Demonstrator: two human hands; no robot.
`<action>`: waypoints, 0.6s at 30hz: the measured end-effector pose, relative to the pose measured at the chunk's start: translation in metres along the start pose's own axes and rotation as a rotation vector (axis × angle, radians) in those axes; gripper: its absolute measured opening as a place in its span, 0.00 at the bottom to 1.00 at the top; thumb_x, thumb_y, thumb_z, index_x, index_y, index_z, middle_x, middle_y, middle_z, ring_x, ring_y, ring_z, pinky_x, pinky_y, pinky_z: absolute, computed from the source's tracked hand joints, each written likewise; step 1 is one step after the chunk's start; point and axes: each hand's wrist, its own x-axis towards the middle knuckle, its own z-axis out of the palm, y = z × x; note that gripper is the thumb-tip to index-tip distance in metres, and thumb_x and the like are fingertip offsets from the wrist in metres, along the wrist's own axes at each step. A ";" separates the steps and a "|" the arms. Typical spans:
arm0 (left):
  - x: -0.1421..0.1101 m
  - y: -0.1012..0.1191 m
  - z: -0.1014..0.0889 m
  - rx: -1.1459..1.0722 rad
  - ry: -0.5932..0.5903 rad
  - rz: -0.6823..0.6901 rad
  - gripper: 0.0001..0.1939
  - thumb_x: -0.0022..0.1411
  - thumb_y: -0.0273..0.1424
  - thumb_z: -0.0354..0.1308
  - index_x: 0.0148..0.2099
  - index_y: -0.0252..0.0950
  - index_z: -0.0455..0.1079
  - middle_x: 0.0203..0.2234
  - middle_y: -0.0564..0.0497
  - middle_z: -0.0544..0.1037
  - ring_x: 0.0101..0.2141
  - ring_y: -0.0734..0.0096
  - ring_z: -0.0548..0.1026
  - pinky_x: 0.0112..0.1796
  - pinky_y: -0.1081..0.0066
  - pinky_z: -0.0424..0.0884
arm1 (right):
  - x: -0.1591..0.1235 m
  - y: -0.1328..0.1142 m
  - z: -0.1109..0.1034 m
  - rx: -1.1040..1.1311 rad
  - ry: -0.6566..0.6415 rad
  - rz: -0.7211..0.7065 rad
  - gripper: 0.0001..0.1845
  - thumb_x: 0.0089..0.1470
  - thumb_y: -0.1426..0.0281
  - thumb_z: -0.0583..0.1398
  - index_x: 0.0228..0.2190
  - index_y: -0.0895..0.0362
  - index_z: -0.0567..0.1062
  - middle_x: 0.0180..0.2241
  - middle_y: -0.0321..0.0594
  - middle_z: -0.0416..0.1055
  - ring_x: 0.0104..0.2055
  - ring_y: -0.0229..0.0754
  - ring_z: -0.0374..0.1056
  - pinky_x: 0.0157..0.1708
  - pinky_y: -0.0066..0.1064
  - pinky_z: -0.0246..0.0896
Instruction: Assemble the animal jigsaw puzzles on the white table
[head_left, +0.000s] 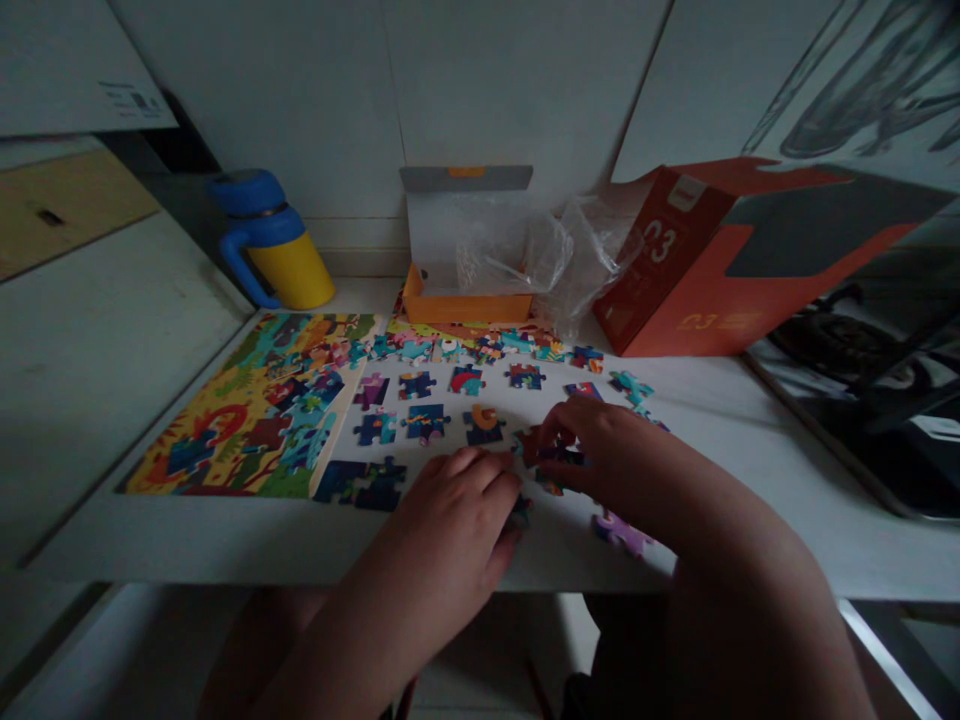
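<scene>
My left hand (472,505) rests near the table's front edge, fingers together and curled down. A dark puzzle piece (519,512) shows partly between its fingertips and thumb. My right hand (589,440) pinches another dark puzzle piece (562,453), mostly covered by its fingers. Just beside it lie a reddish piece (527,445) and a piece with orange on it (549,484). Nearer me is a purple piece (624,532). Farther left, a piece with an orange shape (484,424) and two dark joined pieces (360,484) lie on the white table (247,540).
A colourful picture board (247,440) bearing several pieces lies left. Behind stand a blue and yellow jug (289,255), an opened orange box (466,305) with clear plastic wrap (551,255), and a large orange carton (690,290). A dark tray (892,440) sits right.
</scene>
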 end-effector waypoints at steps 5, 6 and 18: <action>0.001 -0.003 -0.005 -0.004 -0.012 0.008 0.14 0.70 0.22 0.63 0.55 0.39 0.75 0.57 0.47 0.79 0.59 0.54 0.74 0.62 0.49 0.72 | -0.003 -0.010 -0.006 0.102 -0.046 -0.053 0.06 0.60 0.75 0.65 0.35 0.52 0.81 0.35 0.35 0.80 0.35 0.40 0.73 0.34 0.31 0.59; 0.001 -0.004 -0.007 -0.001 -0.020 0.009 0.14 0.69 0.22 0.63 0.54 0.39 0.75 0.56 0.47 0.79 0.58 0.55 0.75 0.62 0.49 0.73 | -0.001 -0.011 -0.005 0.117 -0.023 -0.056 0.06 0.61 0.75 0.65 0.35 0.52 0.80 0.34 0.35 0.80 0.34 0.40 0.73 0.34 0.31 0.59; -0.006 -0.012 -0.014 0.005 -0.040 0.012 0.14 0.67 0.20 0.65 0.51 0.40 0.75 0.55 0.49 0.80 0.57 0.56 0.75 0.62 0.51 0.72 | 0.000 -0.008 -0.011 0.154 0.061 -0.011 0.07 0.61 0.75 0.65 0.38 0.51 0.82 0.34 0.35 0.82 0.35 0.41 0.76 0.35 0.30 0.63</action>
